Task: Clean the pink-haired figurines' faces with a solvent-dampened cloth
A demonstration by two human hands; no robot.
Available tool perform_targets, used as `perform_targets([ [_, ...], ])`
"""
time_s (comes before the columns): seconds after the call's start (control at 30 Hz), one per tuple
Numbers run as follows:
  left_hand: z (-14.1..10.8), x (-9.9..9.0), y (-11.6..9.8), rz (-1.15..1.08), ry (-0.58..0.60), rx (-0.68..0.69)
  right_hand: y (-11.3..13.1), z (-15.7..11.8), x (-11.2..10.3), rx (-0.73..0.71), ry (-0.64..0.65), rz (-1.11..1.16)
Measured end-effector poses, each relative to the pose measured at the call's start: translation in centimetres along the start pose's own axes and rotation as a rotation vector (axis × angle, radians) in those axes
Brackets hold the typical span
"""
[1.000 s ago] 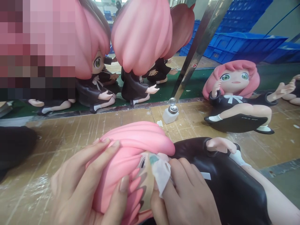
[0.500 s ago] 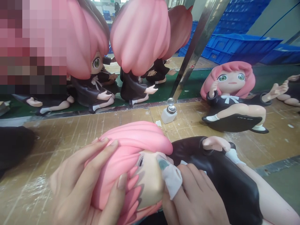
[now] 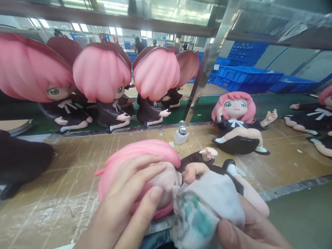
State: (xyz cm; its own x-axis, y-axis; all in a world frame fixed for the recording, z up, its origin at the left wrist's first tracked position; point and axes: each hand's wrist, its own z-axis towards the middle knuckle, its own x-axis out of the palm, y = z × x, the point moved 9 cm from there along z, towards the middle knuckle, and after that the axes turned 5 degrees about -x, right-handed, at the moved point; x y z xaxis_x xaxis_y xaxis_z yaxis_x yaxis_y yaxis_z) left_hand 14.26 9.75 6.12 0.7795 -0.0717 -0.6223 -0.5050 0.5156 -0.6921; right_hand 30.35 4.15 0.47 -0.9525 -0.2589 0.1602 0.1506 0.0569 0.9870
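Note:
A pink-haired figurine (image 3: 149, 152) in a black dress lies on its back on the bench in front of me, head to the left. My left hand (image 3: 132, 193) holds its head, with fingers across the forehead and face and the thumb apart; much of the face is hidden beneath. At the chin, my right hand (image 3: 241, 231) grips a crumpled white cloth (image 3: 207, 207) smeared with blue-green. Part of the cloth covers the figurine's neck and upper body. Beyond the figurine stands a small white dispenser bottle (image 3: 181, 136), its metal lid raised.
Several similar figurines (image 3: 155, 74) sit along the green conveyor (image 3: 31, 107) behind the bench (image 3: 77, 162). One seated figurine (image 3: 236, 117) leans back at the right. A slanted metal post (image 3: 204, 69) rises behind the bottle. Blue crates (image 3: 246, 79) are stacked farther back. A dark object (image 3: 23, 159) is at the left.
My left hand has slid right, onto the figurine's face. The right hand has turned, and more of the stained cloth now shows. The camera view has tilted up.

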Motion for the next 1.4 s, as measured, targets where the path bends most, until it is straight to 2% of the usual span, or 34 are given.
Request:
perform_targets([
  [0.07, 0.2, 2.1, -1.0, -0.283, 0.267, -0.12, 2.5, 0.5, 0.5, -0.106, 0.038, -0.08],
  [0.17, -0.9, 5.7, -1.5, -0.666, 0.66, -0.418, 4.7, 0.8, 0.7, -0.183, 0.023, -0.184],
  [0.2, -1.3, 6.3, -1.6, -0.751, 0.718, -0.494, 5.1, 0.7, 0.8, -0.198, 0.026, -0.222],
  [0.23, -1.3, 6.6, -1.5, -0.805, 0.724, -0.536, 5.2, 0.6, 0.8, -0.201, 0.036, -0.247],
  [0.27, -1.1, 6.6, -1.5, -0.834, 0.688, -0.54, 5.1, 0.4, 0.8, -0.193, 0.049, -0.258],
  [0.4, 0.0, 5.7, -1.2, -0.883, 0.414, -0.504, 3.2, -0.1, 0.4, -0.077, 0.062, -0.13],
  [0.5, 0.2, 5.5, -1.6, -0.847, 0.336, -0.49, 2.1, -0.2, 0.6, -0.042, 0.085, 0.007],
  [0.63, 0.8, 4.5, -2.8, -0.729, 0.252, -0.354, 2.2, 0.0, 0.3, -0.091, 0.016, 0.108],
  [0.73, 0.9, 4.3, -3.0, -0.683, 0.224, -0.338, 2.3, 0.3, 0.4, -0.097, -0.028, 0.208],
  [0.87, 1.0, 4.3, -3.1, -0.706, 0.195, -0.335, 1.6, 0.6, 1.3, -0.001, -0.016, 0.369],
  [1.1, 0.9, 4.3, -2.3, -0.69, 0.135, -0.368, 1.0, 0.8, 2.2, 0.014, 0.096, 0.4],
  [1.23, 1.0, 3.5, -2.3, -0.613, 0.08, -0.32, 0.7, 1.0, 2.3, 0.02, 0.11, 0.428],
  [1.4, 1.1, 3.6, -2.3, -0.578, 0.094, -0.305, 0.5, 1.2, 2.7, 0.032, 0.138, 0.518],
])
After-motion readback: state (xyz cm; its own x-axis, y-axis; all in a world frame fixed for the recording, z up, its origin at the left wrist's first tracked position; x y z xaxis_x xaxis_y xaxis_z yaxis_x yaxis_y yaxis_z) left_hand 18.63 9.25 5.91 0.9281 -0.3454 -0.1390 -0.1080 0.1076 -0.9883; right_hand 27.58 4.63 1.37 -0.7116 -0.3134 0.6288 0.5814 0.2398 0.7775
